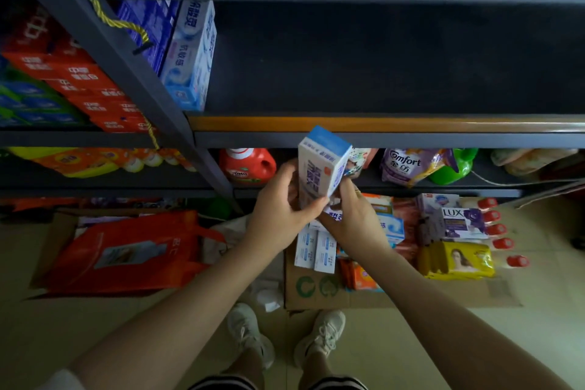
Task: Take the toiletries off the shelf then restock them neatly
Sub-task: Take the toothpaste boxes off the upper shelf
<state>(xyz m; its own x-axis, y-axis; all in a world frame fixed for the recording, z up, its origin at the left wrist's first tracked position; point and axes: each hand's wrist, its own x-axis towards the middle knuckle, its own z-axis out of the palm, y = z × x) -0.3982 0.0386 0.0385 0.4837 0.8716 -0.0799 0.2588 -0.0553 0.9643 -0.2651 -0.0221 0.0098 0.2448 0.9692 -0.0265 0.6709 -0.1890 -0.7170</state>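
Nearest, at the bottom edge: 2 pale sneakers (286, 337) on the tiled floor (95, 326), legs cut off by the frame. Above them, 2 bare forearms reaching up to meet in the middle. Left hand (278, 206), grip closed around the lower end of a white-and-blue toothpaste box (323, 165), thumb across its front face. Right hand (353, 218), grip curled around that same lower end from the other side, with a second printed carton partly hidden under the fingers; cannot tell exactly what. Held box tilted, top end raised just below the orange-edged shelf (380, 123). Below the hands, on a flattened cardboard sheet (316, 291) on the floor: 2 white-and-blue toothpaste cartons (315, 250) side by side, a few orange packets (362, 275) too overlapped to count, 1 yellow soap pack (459, 260), 1 purple LUX box (463, 222), and 5 red bottle caps (497, 231) in a row, bottles themselves hard to make out. To the left, 1 red shopping bag (126, 250) lying flat. Farther, on the lower tier: 1 red detergent jug (247, 165), 1 purple Comfort pouch (408, 165), 1 green jug (452, 168) half hidden. Farthest, on the upper shelf: a stack of blue-and-white toothpaste boxes (190, 54) at its left end, and red cartons (85, 85) in the neighbouring bay, blurred and not countable.
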